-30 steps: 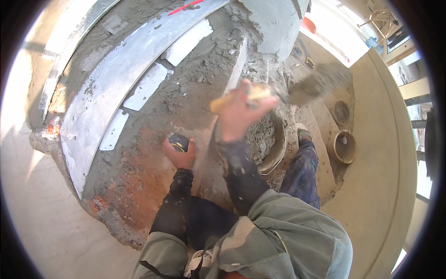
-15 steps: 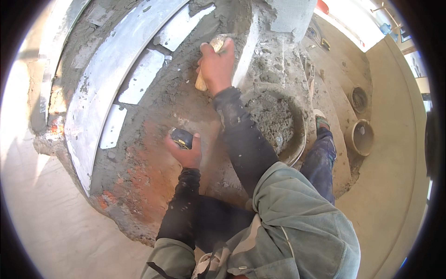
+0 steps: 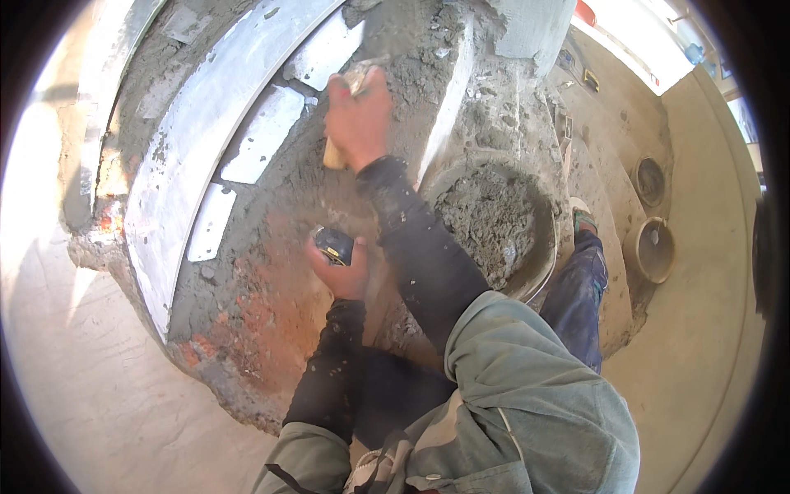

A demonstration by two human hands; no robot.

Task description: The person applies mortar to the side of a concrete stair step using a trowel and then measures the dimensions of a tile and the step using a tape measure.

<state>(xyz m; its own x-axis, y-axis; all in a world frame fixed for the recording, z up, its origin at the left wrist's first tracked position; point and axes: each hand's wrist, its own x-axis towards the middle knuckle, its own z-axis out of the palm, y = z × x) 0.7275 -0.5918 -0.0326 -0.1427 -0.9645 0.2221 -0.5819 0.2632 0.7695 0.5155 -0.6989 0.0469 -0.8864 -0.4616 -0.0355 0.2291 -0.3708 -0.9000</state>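
Note:
My right hand (image 3: 362, 123) is closed around a light wooden handle (image 3: 334, 156) above the wet grey mortar. The working end of that tool is blurred, so I cannot make out its kind. White tile pieces (image 3: 263, 136) lie in the mortar just left of this hand, along a curved pale strip (image 3: 193, 115). Lower down, my left hand (image 3: 341, 276) holds a dark, rounded tape measure (image 3: 335, 245) over the reddish, dusty brick surface.
A round tub (image 3: 553, 239) of mortar (image 3: 490, 218) stands right of my right forearm. Two smaller round containers (image 3: 650, 181) sit farther right, by a pale wall (image 3: 716, 239). My shoe (image 3: 583, 214) rests beside the tub. A smooth grey column (image 3: 539, 33) rises at the back.
My right hand has moved left with the wooden-handled tool, closer to the white tile pieces. My left hand keeps the tape measure in about the same place. The whole view has shifted slightly.

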